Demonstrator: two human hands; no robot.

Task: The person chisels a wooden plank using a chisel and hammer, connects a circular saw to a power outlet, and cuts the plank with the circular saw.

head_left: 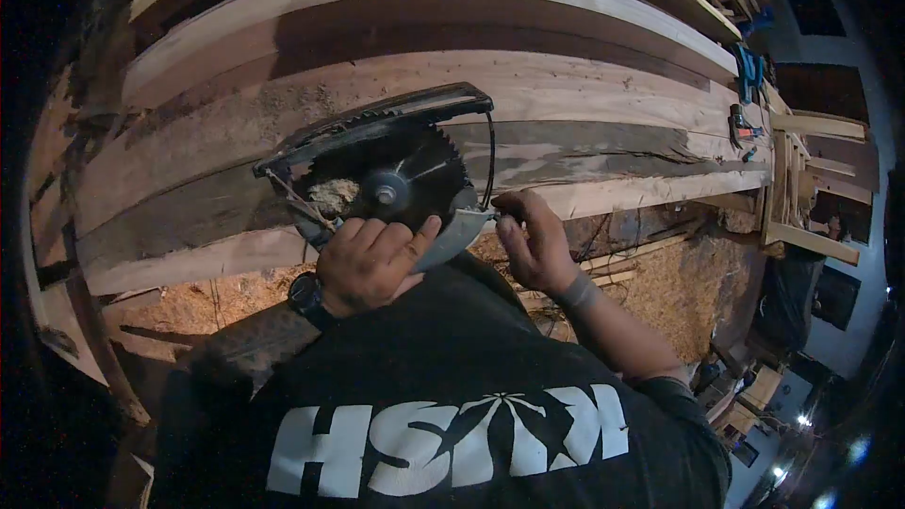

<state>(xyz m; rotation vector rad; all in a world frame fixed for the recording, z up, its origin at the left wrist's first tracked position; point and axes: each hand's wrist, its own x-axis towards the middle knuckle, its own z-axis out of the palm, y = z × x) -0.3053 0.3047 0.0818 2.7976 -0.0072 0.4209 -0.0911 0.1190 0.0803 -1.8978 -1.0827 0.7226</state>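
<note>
The left hand (372, 264), a watch (304, 294) at its wrist, curls around the grey lower edge of a circular saw (438, 247), which lies just beyond both hands with its toothed blade (424, 170) exposed. The right hand (533, 240) is half closed, its fingertips at the saw's near edge; whether they pinch anything I cannot tell. A sawdust clump (333, 198) sits just above the left hand, and wooden boards (603, 85) stretch beyond both hands
</note>
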